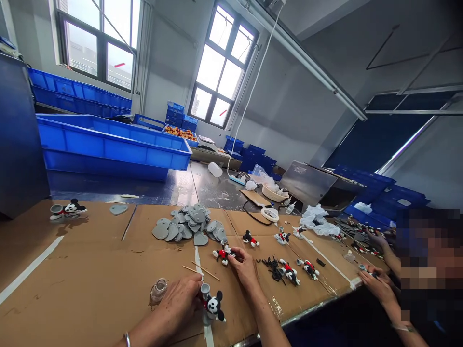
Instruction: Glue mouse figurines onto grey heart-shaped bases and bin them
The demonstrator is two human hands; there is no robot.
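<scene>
My left hand [179,303] is closed around a black, white and red mouse figure [213,304] with a small grey cup, held low on the cardboard-covered table [90,279]. My right hand [244,264] reaches further out and pinches a second mouse figure [223,252] lying on the cardboard. A small clear glass jar [158,289] stands just left of my left hand. Two thin wooden sticks [202,271] lie between my hands. A pile of grey heart-shaped bases [190,224] sits beyond them.
More mouse figures [289,272] and black loose parts [271,266] lie to the right. One finished figure [68,210] stands far left. A co-worker's hands [376,284] work at the right edge. Blue crates [108,142], tape rolls [269,214] and plastic bags [318,219] sit behind.
</scene>
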